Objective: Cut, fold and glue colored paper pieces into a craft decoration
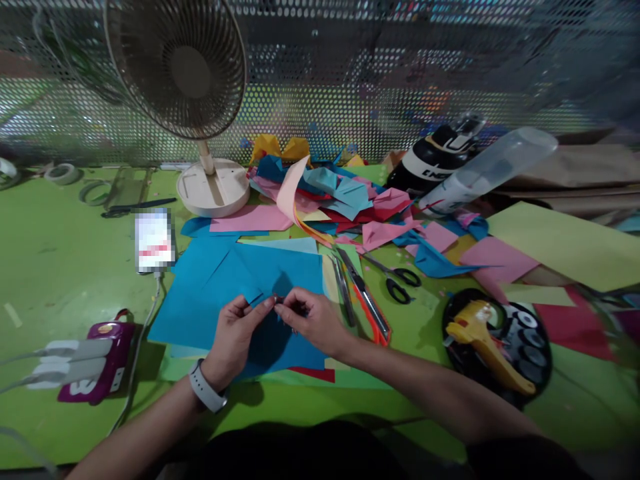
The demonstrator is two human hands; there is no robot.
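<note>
Both my hands meet over a stack of blue paper sheets [240, 280] on the green table [60, 267]. My left hand [235, 337], with a grey watch on the wrist, pinches its thumb and forefinger on a small blue paper piece [277, 301]. My right hand [313, 321] is closed on the same piece from the right, fingertips touching those of the left. The piece is mostly hidden by my fingers.
A fan [185, 73] stands at the back left, a phone [154, 241] on a cable beside it. Coloured paper scraps [340, 197] pile up behind. Scissors [397, 280], an orange cutter [370, 307], a tape dispenser [493, 347], a bottle [490, 170], a purple charger [95, 363].
</note>
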